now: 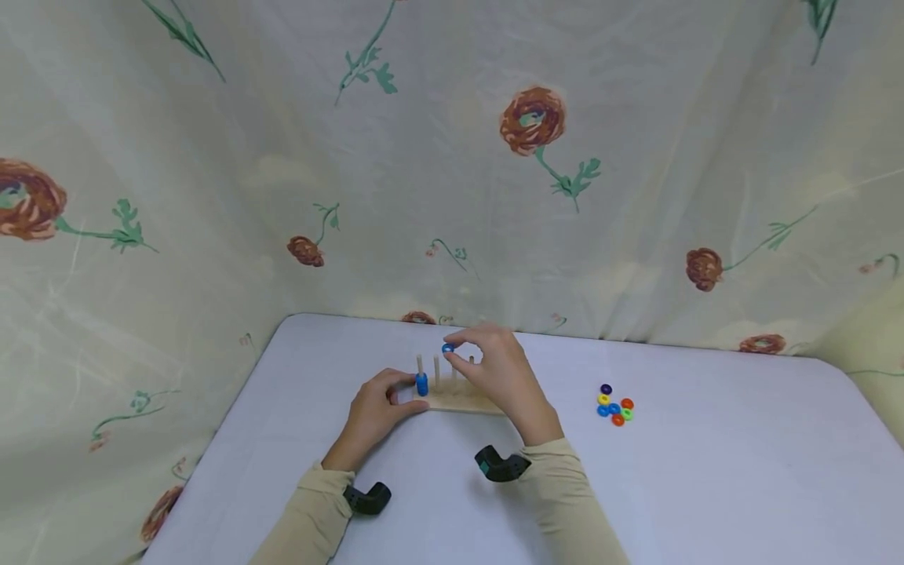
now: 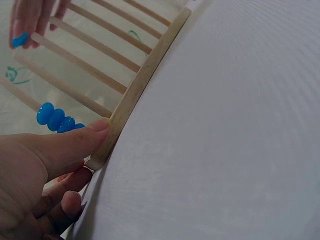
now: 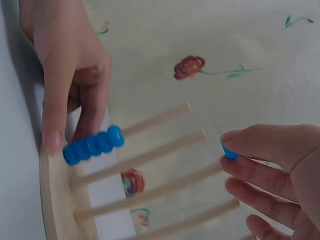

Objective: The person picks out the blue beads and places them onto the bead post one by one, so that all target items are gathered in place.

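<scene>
My sleeved forearms reach forward over the pale counter [image 1: 678, 486], hands well apart. My right hand [image 1: 497, 365] is raised, angled leftward above the wooden peg rack; my left hand [image 1: 374, 406] sits low, thumb in front and fingers behind, clamped on the end of the base. The rack [image 1: 462, 402] stands upright on the counter. Loose coloured rings [image 1: 614, 408] lie to its right. A blue stack [image 1: 421, 384] fills the leftmost peg's lower part. Near the peg tips, my right thumb and forefinger pinch one blue ring [image 1: 448, 348].
</scene>
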Tool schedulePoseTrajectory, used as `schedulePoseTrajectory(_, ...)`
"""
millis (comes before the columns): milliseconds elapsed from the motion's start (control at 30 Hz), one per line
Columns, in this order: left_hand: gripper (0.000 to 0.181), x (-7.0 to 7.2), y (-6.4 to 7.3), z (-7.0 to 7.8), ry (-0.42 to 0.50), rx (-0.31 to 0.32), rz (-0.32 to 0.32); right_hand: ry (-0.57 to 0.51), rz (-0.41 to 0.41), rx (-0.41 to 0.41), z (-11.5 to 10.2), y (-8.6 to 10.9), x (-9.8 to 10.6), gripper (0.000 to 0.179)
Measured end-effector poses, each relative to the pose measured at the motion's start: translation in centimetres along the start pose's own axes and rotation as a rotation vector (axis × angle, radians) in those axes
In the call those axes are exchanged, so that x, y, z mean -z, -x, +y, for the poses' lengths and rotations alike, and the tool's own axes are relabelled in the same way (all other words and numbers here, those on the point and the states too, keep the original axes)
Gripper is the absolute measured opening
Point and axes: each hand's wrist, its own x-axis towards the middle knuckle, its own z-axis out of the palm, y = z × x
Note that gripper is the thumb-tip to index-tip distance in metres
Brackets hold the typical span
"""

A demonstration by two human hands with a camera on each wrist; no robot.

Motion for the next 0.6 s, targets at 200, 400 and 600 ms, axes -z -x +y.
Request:
schedulePoseTrajectory(200, 0.047, 0.0, 0.0, 0.0, -0.001, 0.000, -0.005, -0.007, 0.032, 0.070, -1.2, -0.5, -1.7, 0.016)
schedulePoseTrajectory(400, 0.047, 0.1, 0.1, -0.1, 0.002, -0.015, 0.000, 0.042, 0.097, 0.165, -1.6, -0.6, -3.1, 0.017)
schedulePoseTrajectory(600, 0.049, 0.1, 0.0, 0.0, 0.006, -0.020, -0.002, 0.047, 0.113, 0.177, -1.6, -0.5, -3.6, 0.017)
